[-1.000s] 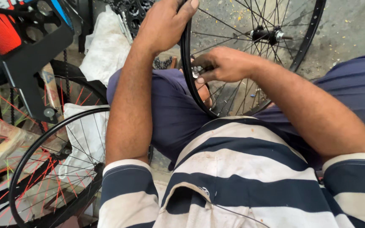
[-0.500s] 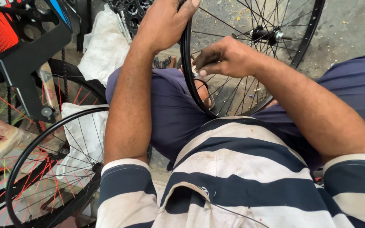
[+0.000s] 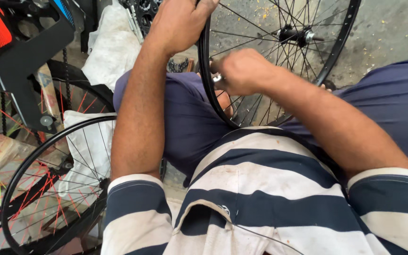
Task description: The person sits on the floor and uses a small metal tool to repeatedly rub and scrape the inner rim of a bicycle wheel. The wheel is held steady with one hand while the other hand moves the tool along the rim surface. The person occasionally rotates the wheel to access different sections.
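A black bicycle wheel (image 3: 341, 40) with thin spokes and a metal hub (image 3: 294, 34) stands upright between my knees. My left hand (image 3: 180, 21) grips its rim at the upper left. My right hand (image 3: 242, 71) is closed around a small metal tool (image 3: 218, 78) held against the rim's inner side among the spokes; motion blur hides the tool's shape.
A second black wheel (image 3: 48, 189) with red and white spokes lies at the lower left over other wheels. A black bicycle frame part (image 3: 24, 61) with an orange panel stands upper left. White bags (image 3: 112, 45) and a chain piece (image 3: 178, 65) lie behind my knee. Concrete floor at right.
My right hand has shifted up and slightly right along the rim's inner side while twisting. My left hand keeps its hold on the rim.
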